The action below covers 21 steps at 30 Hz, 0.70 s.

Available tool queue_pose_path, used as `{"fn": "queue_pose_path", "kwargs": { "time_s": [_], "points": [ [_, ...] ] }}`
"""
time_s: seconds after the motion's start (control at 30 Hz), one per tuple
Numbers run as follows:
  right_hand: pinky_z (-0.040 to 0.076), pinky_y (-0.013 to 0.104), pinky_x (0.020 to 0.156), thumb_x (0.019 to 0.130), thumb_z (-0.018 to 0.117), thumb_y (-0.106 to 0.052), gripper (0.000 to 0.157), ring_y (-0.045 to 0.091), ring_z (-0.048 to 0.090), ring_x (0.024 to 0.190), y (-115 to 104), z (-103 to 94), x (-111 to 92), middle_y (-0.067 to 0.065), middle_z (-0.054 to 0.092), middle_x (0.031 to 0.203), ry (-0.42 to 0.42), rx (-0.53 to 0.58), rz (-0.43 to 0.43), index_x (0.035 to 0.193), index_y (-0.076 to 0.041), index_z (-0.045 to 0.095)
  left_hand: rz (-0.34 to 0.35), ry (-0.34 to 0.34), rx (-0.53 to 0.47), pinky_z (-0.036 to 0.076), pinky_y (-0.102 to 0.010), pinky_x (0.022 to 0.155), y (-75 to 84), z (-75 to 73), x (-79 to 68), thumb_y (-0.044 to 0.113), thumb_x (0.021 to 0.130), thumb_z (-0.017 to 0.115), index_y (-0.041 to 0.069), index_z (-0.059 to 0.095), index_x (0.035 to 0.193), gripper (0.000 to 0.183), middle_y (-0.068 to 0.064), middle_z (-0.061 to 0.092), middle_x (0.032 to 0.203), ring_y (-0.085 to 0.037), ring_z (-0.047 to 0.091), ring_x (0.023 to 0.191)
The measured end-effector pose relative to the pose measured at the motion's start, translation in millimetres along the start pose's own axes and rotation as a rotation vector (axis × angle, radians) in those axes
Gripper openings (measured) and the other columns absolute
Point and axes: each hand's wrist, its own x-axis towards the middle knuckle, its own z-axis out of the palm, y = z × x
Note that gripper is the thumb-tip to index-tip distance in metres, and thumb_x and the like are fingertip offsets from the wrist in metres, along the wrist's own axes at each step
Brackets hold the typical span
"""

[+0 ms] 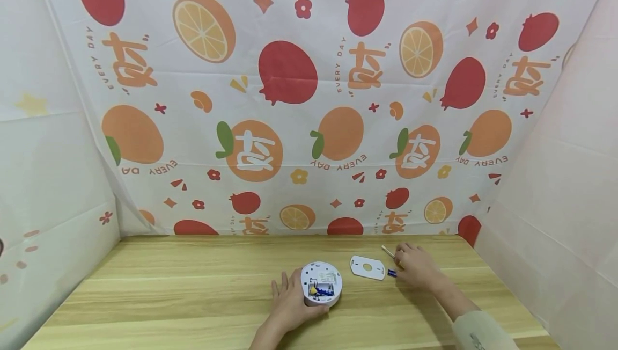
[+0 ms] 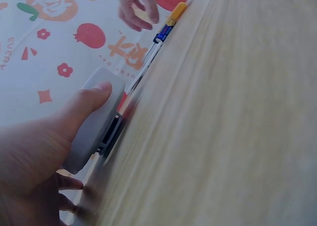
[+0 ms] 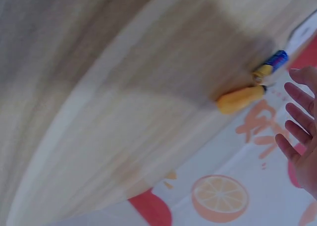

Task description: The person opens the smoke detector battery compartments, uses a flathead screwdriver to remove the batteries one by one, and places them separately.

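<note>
My left hand (image 1: 292, 303) grips a round white smoke detector (image 1: 309, 272), its thumb on the near edge and fingers around the left side. The detector's back faces up with the battery compartment (image 1: 322, 290) uncovered; something blue and yellow lies inside. In the left wrist view a dark flap (image 2: 113, 133) stands out from the detector (image 2: 94, 122). To the right, my right hand (image 1: 415, 265) hovers with loosely bent, spread fingers and nothing in them. Beside it lie a blue-and-yellow battery (image 3: 271, 66) and a yellow-handled screwdriver (image 3: 241, 100), whose shaft (image 1: 388, 252) shows past the fingers.
Between the hands a flat white mounting plate (image 1: 359, 268) with a central hole lies on the wooden table (image 1: 193, 291). A fruit-printed cloth (image 1: 309, 194) hangs at the table's back edge, with pale cloth sheets on the left and right.
</note>
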Motion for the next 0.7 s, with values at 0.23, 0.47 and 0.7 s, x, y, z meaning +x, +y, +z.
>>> {"fn": "queue_pose_path", "kwargs": {
  "time_s": [0.23,0.47,0.7],
  "points": [
    [0.048,0.042,0.078,0.073,0.071,-0.016,0.01,0.027,0.053,0.096,-21.3,-21.5,14.3,0.007,0.057,0.101,0.085,0.004,-0.069,0.077,-0.011,0.063,-0.009,0.0,-0.002,-0.002,-0.066,0.099,-0.7,1.2,0.4,0.049,0.062,0.08,-0.004,0.032,0.133,0.101,-0.032,0.035,0.132,-0.059,0.012,0.124],
    [0.049,0.041,0.077,0.071,0.076,-0.022,0.018,0.026,0.053,0.098,-41.8,-32.6,25.9,0.007,0.056,0.103,0.118,0.003,-0.13,0.079,-0.013,0.063,-0.007,0.012,0.016,0.0,-0.066,0.099,-0.4,1.3,1.0,0.05,0.062,0.079,-0.003,0.034,0.133,0.1,-0.032,0.037,0.132,-0.059,0.014,0.124],
    [0.048,0.04,0.083,0.071,0.076,-0.021,0.018,0.025,0.053,0.1,-68.1,-38.5,34.9,0.006,0.058,0.104,0.147,0.033,-0.205,0.081,-0.013,0.064,-0.016,-0.005,0.008,-0.001,-0.066,0.099,0.4,0.6,0.7,0.05,0.062,0.079,-0.004,0.033,0.133,0.1,-0.032,0.036,0.132,-0.059,0.013,0.124]
  ]
}}
